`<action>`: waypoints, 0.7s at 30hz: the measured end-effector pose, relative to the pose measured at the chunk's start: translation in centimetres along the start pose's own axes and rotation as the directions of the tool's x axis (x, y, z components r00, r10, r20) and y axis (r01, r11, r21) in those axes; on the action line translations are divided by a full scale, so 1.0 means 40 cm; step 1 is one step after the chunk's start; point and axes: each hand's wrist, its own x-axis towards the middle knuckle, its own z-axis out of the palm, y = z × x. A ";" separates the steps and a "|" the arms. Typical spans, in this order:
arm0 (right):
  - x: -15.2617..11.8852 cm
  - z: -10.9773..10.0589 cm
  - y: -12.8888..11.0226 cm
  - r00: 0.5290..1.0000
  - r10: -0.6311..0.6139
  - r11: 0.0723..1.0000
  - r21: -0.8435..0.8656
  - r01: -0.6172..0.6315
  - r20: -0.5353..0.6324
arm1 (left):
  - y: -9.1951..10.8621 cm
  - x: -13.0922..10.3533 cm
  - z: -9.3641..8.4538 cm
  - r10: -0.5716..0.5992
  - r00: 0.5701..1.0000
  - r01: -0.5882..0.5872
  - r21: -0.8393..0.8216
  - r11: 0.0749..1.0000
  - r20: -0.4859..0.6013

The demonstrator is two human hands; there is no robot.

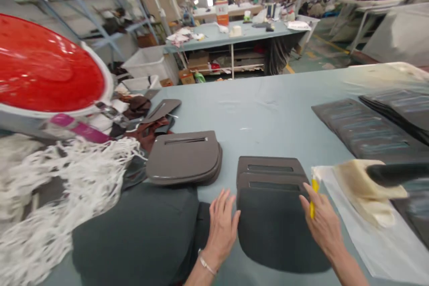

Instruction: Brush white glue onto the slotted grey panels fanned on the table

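My left hand (221,225) is open, fingers stretched out. It lies beside the left edge of a dark rounded panel (278,228), over the table. Under that panel, two brown pieces with slots (273,178) stick out in a staggered row at the top. My right hand (323,223) is at the right edge of these pieces, with a slim yellow tool (313,199) held in its fingers; its exact kind is blurred. A stack of brown rounded flaps with a slot (184,156) lies up and left of my left hand.
Dark fabric (134,237) and white stringy netting (63,187) lie on the left, below a red basin (50,67). On the right are a cream cloth (362,183) on a white sheet and rows of slotted grey pieces (365,129). Another worktable (208,42) stands beyond.
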 end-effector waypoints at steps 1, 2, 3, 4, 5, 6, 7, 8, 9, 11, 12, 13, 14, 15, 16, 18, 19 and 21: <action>0.041 0.003 -0.050 1.000 -0.002 0.996 0.091 0.004 -0.017 | -0.042 0.027 -0.030 -0.059 0.995 0.061 0.022 0.998 -0.080; 0.083 0.008 -0.109 1.000 -0.006 0.981 0.193 0.011 -0.028 | -0.089 0.052 -0.059 -0.115 0.981 0.123 0.045 0.991 -0.157; 0.124 0.016 -0.176 0.999 -0.011 0.952 0.306 0.020 -0.031 | -0.138 0.073 -0.086 -0.165 0.961 0.184 0.069 0.980 -0.222; 0.163 0.028 -0.249 1.000 -0.018 0.906 0.422 0.026 -0.022 | -0.188 0.091 -0.111 -0.209 0.939 0.243 0.095 0.965 -0.272; 0.199 0.043 -0.329 1.000 -0.027 0.846 0.533 0.021 0.003 | -0.235 0.103 -0.132 -0.244 0.921 0.292 0.123 0.948 -0.304; 0.231 0.061 -0.413 0.998 -0.031 0.776 0.631 -0.005 0.046 | -0.278 0.111 -0.151 -0.268 0.909 0.328 0.151 0.933 -0.320; 0.258 0.082 -0.500 0.993 -0.037 0.702 0.710 -0.051 0.108 | -0.315 0.114 -0.166 -0.279 0.906 0.345 0.176 0.922 -0.319; 0.280 0.105 -0.589 0.982 -0.053 0.633 0.767 -0.106 0.180 | -0.345 0.113 -0.179 -0.279 0.910 0.347 0.195 0.917 -0.306; 0.297 0.128 -0.678 0.966 -0.084 0.575 0.804 -0.153 0.243 | -0.368 0.110 -0.188 -0.272 0.919 0.337 0.207 0.919 -0.287; 0.316 0.177 -0.846 0.934 -0.176 0.497 0.847 -0.187 0.310 | -0.399 0.099 -0.197 -0.249 0.934 0.304 0.205 0.931 -0.255; 0.320 0.202 -0.923 0.920 -0.235 0.479 0.861 -0.171 0.313 | -0.409 0.094 -0.199 -0.240 0.938 0.291 0.193 0.937 -0.249; 0.323 0.228 -0.991 0.902 -0.300 0.475 0.869 -0.140 0.309 | -0.418 0.090 -0.198 -0.235 0.939 0.284 0.177 0.943 -0.251; 0.326 0.256 -1.052 0.878 -0.365 0.479 0.871 -0.106 0.308 | -0.427 0.087 -0.197 -0.234 0.938 0.279 0.156 0.948 -0.256; 0.331 0.286 -1.104 0.848 -0.427 0.492 0.867 -0.075 0.316 | -0.436 0.085 -0.196 -0.233 0.937 0.274 0.133 0.953 -0.262; 0.340 0.317 -1.147 0.813 -0.481 0.510 0.859 -0.044 0.327 | -0.445 0.084 -0.196 -0.231 0.936 0.267 0.111 0.957 -0.266; 0.374 0.383 -1.210 0.780 -0.533 0.552 0.833 0.027 0.328 | -0.464 0.084 -0.198 -0.225 0.936 0.253 0.072 0.965 -0.272; 0.397 0.416 -1.232 0.803 -0.512 0.581 0.812 0.061 0.306 | -0.473 0.085 -0.200 -0.221 0.935 0.245 0.056 0.968 -0.277; 0.450 0.473 -1.262 0.907 -0.364 0.667 0.740 0.094 0.213 | -0.489 0.088 -0.205 -0.218 0.933 0.237 0.031 0.971 -0.288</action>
